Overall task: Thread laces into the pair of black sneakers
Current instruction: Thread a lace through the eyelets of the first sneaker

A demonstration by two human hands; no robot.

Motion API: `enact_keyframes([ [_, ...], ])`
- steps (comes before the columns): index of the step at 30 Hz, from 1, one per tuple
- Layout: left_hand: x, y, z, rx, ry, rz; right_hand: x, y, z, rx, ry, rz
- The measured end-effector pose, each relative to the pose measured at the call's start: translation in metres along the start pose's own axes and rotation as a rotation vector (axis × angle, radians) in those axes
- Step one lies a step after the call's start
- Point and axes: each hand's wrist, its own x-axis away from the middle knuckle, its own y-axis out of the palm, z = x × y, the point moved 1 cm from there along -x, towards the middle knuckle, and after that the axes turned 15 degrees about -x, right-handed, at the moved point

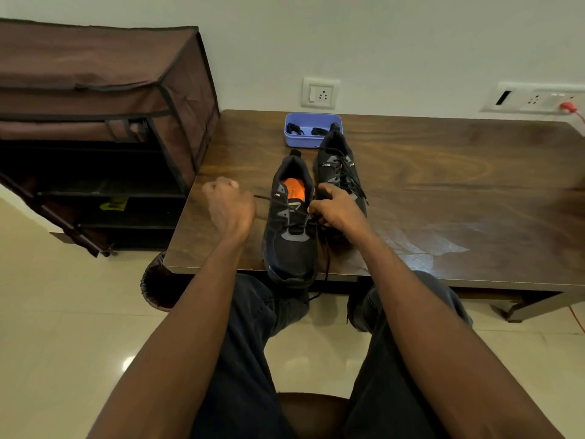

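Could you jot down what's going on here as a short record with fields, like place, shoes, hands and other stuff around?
place: wooden table by a wall
near sneaker: toe at the table edge, orange insole showing, partly laced
far sneaker: beside it, laced
left hand: fist gripping the lace, drawn out to the left
right hand: grips the near sneaker's right side
blue tray: behind the shoes, dark items inside
shoe rack: left of the table

Single head view, angled forward and down, close over table (443, 201) edge.
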Motion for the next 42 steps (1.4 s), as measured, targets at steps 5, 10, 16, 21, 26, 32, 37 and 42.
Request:
enact_keyframes([
  [5,0.012,0.013,0.017,-0.174,0.542,-0.318,0.001,0.004,0.0,0.125,-0.12,-0.063],
  [10,0.017,0.029,0.019,-0.212,0.644,-0.515,0.0,0.002,0.001,0.191,-0.13,-0.101],
  [16,0.011,0.006,0.017,0.099,0.167,-0.06,-0.001,0.002,0.001,0.17,-0.121,-0.127],
  [21,-0.001,-0.004,0.002,0.17,-0.122,0.148,-0.001,0.003,0.003,0.205,-0.188,-0.102],
  [26,0.008,0.013,0.014,-0.061,0.37,-0.275,-0.002,0.002,0.003,0.17,-0.185,-0.115],
  [32,0.022,0.016,0.022,-0.003,0.49,-0.624,-0.003,0.001,0.004,0.178,-0.202,-0.104],
  [37,0.008,0.003,0.015,0.328,0.086,-0.542,-0.007,-0.001,0.004,0.194,-0.193,-0.084],
  [42,-0.006,-0.002,-0.001,0.258,-0.174,-0.021,-0.008,-0.001,0.005,0.214,-0.196,-0.074],
])
